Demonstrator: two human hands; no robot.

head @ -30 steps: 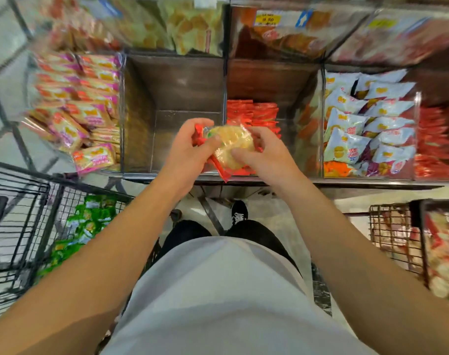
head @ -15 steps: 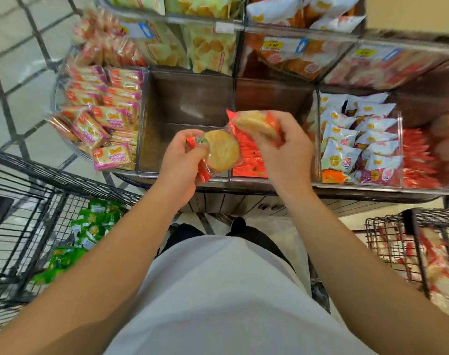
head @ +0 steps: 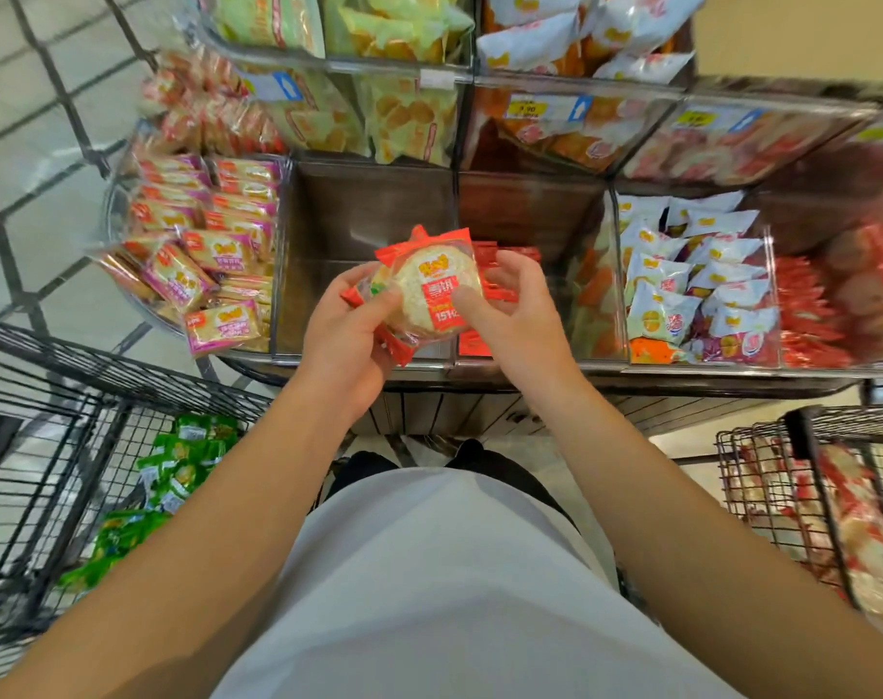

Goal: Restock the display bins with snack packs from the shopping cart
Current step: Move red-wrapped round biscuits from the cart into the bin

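Head view: both hands meet in front of the display bins, above the front rim of the middle compartments. The left hand (head: 346, 340) curls round a small stack of snack packs (head: 432, 290), thumb laid over the front of the top pack and fingers behind the stack. The right hand (head: 517, 315) pinches the same top pack from its right side, thumb on the red label and fingers curled behind. The top pack is clear film with red ends and shows a round pale cracker; it faces the camera, tilted slightly. A further red-edged pack sticks out below and to the left of it, inside the left hand.

Directly behind the hands, the centre-left bin (head: 369, 219) shows its bare brown wall and floor. The bin just to its right holds a low layer of red packs (head: 510, 259). At the left end of the shelf lie rows of pink-and-orange packs (head: 197, 244); toward the right end sits a pile of white packs (head: 691, 274).

At the lower left stands a black wire shopping cart (head: 41, 446) with green packs (head: 177, 471) inside. At the lower right a second wire cart (head: 807, 446) holds red-and-clear packs, blurred.
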